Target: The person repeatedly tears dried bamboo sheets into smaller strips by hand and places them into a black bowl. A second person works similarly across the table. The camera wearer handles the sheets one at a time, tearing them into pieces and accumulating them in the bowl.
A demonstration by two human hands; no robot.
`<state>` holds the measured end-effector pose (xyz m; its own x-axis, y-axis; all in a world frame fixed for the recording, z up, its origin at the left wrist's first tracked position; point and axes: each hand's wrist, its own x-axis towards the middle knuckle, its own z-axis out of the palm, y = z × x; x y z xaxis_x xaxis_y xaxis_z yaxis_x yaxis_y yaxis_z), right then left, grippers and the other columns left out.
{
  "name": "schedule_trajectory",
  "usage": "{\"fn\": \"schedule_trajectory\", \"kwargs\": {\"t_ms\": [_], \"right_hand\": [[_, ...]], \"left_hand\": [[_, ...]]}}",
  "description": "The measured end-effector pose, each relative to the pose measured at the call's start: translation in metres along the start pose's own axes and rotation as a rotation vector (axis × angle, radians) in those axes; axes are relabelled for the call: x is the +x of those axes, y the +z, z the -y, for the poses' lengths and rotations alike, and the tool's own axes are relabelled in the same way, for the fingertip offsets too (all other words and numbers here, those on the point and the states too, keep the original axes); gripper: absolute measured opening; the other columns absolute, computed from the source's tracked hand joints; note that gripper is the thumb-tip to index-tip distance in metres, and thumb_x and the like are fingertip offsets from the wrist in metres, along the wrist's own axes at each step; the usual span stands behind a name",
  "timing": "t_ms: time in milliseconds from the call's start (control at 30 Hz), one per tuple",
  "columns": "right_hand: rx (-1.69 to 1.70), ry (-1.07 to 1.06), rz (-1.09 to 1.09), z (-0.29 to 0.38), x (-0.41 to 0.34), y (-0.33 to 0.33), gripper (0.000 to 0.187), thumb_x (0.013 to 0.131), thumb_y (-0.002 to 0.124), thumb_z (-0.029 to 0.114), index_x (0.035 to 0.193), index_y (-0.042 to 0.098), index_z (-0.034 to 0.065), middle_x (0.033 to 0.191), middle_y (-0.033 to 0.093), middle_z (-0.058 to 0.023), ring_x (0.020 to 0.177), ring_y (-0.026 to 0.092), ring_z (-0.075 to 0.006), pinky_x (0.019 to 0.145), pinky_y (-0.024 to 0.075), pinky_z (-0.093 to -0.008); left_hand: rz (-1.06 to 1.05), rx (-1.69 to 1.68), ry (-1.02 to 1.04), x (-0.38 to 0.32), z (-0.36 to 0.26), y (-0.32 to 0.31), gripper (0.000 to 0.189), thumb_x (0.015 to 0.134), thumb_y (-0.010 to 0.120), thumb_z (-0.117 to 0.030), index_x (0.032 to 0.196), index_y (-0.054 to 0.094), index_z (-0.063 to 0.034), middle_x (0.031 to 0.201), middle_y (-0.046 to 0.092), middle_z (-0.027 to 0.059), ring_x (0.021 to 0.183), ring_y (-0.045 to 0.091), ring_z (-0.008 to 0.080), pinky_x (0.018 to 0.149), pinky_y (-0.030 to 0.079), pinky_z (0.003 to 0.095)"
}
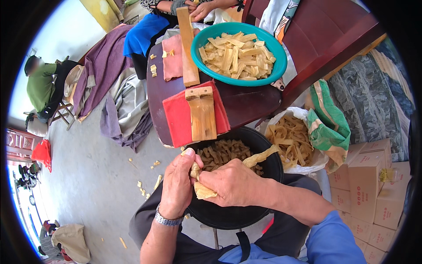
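Note:
Above a black tub [227, 222] on my lap, my left hand [179, 180] pinches a twisted, knot-like part of a pale yellow pliable strip [262, 155]. My right hand [230, 184] grips the same strip close beside it, with one end trailing to the right past the knuckles. A folded flap of strip material hangs below the right fingers. Many small brown knotted pieces [227, 151] lie inside the tub. Just beyond it, a wooden block [201, 118] with a crosspiece rests on folded red cloth [176, 120] at the table's edge.
On the dark red table [158, 99] stand a teal basin [197, 71] of short cut strips and a wooden plank [188, 49]. An open sack [290, 142] of long strips sits right, near cardboard boxes [366, 184]. Another person's hands [201, 10] work across the table.

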<state>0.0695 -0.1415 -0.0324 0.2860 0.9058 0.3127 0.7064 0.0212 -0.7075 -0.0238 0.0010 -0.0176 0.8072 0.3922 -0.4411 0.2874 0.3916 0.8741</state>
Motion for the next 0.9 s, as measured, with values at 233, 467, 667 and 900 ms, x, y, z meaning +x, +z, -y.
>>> {"fn": "schedule_trajectory", "kwargs": {"t_ms": [233,467,667,900], "right_hand": [[0.177,0.316,0.093,-0.008,0.008,-0.022,0.032,0.096,0.068,0.035,0.101,0.058,0.0058,0.078,0.065,-0.0164,0.074,0.069,-0.0335,0.064,0.053,-0.0406],[0.577,0.369,-0.03,-0.016,0.011,-0.05,0.031,0.104,0.049,0.027,0.117,0.053,-0.0006,0.104,0.063,-0.0237,0.095,0.064,-0.0394,0.083,0.05,-0.0423],[0.225,0.188,-0.041,-0.019,0.008,-0.038,0.033,0.101,0.058,0.02,0.129,0.057,0.0027,0.112,0.065,-0.0203,0.106,0.062,-0.0381,0.091,0.0494,-0.0441],[-0.13,-0.286,-0.208,-0.004,0.017,-0.035,0.033,0.082,0.071,0.014,0.115,0.072,0.0129,0.121,0.068,-0.0056,0.117,0.063,-0.0252,0.096,0.0475,-0.0404]], "left_hand": [[-0.13,-0.052,0.088,0.02,-0.02,-0.022,0.043,0.104,0.053,-0.044,0.081,0.055,-0.0084,0.068,0.047,-0.0039,0.059,0.045,0.0065,0.053,0.036,0.0235],[0.214,0.658,0.078,0.003,-0.012,-0.026,0.042,0.107,0.051,-0.038,0.115,0.068,-0.0012,0.086,0.065,0.0016,0.077,0.059,0.0101,0.074,0.05,0.0255],[0.235,0.579,0.044,0.009,-0.009,-0.032,0.043,0.107,0.05,-0.037,0.113,0.066,0.002,0.09,0.069,0.0057,0.083,0.063,0.0135,0.079,0.052,0.0279],[0.491,0.106,0.084,0.005,0.024,-0.017,0.035,0.104,0.044,-0.023,0.127,0.055,0.0015,0.109,0.067,0.0122,0.098,0.066,0.0198,0.09,0.053,0.0328]]}}
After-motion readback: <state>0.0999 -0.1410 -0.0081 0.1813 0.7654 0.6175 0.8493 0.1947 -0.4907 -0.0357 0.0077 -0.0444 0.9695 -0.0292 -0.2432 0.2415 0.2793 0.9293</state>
